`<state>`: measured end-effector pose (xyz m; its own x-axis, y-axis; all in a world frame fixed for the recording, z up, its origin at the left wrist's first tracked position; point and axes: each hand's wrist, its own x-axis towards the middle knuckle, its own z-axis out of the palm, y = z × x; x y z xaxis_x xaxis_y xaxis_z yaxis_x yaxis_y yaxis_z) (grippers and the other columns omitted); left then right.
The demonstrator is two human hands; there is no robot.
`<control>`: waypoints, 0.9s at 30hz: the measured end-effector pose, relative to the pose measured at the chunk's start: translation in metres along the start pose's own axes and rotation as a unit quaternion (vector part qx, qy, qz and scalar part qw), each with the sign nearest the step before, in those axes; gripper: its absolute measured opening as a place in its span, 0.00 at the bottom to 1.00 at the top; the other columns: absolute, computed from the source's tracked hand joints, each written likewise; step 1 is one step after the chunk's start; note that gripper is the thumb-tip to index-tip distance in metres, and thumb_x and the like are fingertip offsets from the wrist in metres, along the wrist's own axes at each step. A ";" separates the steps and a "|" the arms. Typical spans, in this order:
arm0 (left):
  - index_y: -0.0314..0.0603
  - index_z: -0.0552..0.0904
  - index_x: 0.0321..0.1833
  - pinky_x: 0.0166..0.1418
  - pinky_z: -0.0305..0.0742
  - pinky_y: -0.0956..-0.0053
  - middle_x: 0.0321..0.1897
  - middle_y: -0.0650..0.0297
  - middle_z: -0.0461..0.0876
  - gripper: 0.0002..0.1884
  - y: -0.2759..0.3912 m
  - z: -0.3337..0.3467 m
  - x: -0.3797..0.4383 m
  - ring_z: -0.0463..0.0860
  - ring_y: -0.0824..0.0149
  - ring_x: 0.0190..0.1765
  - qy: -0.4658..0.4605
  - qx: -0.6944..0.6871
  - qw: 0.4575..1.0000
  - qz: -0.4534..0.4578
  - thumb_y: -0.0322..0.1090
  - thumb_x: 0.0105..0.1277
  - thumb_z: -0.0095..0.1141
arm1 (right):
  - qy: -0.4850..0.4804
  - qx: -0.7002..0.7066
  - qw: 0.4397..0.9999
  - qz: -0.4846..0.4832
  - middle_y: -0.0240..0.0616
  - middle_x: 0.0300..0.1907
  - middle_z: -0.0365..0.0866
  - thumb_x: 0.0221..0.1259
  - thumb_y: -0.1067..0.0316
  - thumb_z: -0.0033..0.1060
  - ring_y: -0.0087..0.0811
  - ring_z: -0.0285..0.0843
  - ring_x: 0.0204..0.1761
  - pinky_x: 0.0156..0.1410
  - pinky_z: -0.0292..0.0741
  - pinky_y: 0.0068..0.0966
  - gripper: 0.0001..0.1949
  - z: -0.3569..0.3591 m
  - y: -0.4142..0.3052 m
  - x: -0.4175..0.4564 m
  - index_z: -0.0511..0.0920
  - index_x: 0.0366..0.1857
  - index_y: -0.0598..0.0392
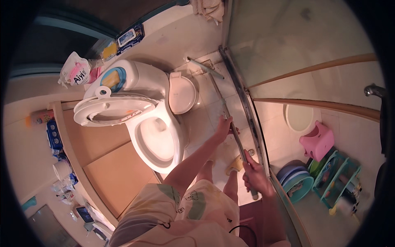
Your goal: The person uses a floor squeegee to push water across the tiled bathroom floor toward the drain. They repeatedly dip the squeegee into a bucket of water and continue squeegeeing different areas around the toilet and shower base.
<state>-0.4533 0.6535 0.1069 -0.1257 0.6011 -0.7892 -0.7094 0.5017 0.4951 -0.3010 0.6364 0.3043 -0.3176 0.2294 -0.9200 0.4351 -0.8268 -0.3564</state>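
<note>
Both of my hands grip the long metal pole of a floor squeegee [217,88]. My left hand [224,128] is closed around the middle of the pole, while my right hand [255,176] holds it lower in the picture, near the grey end of the handle. At the far end, the thin pale head [205,67] lies across the tiled floor by a metal floor drain [209,64]. Left of the pole stands a white toilet [157,145] with its seat and lid raised, and a lidded white bin [182,95] is beside it.
A sliding-door track [243,92] and glass panel [296,40] run along the right. Beyond them are a pink plastic stool [319,141], stacked basins [299,188] and a teal rack [336,179]. A counter [72,151] with toiletries lies left. A yellow slipper [235,165] shows at my foot.
</note>
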 end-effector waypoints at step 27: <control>0.41 0.54 0.42 0.11 0.61 0.72 0.17 0.58 0.65 0.12 0.055 0.048 0.111 0.65 0.65 0.13 0.039 0.057 0.990 -0.120 0.36 0.60 0.37 | -0.256 0.629 0.729 0.084 0.28 0.20 0.61 0.63 0.66 0.33 0.18 0.63 0.13 0.22 0.70 0.20 0.11 -0.076 -0.096 0.058 0.65 0.24 0.59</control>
<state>-0.4730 0.7778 0.0640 -0.0189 0.4079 -0.9128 -0.6436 0.6937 0.3233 -0.2969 0.7683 0.2725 -0.7621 0.1147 -0.6373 -0.5104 -0.7120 0.4822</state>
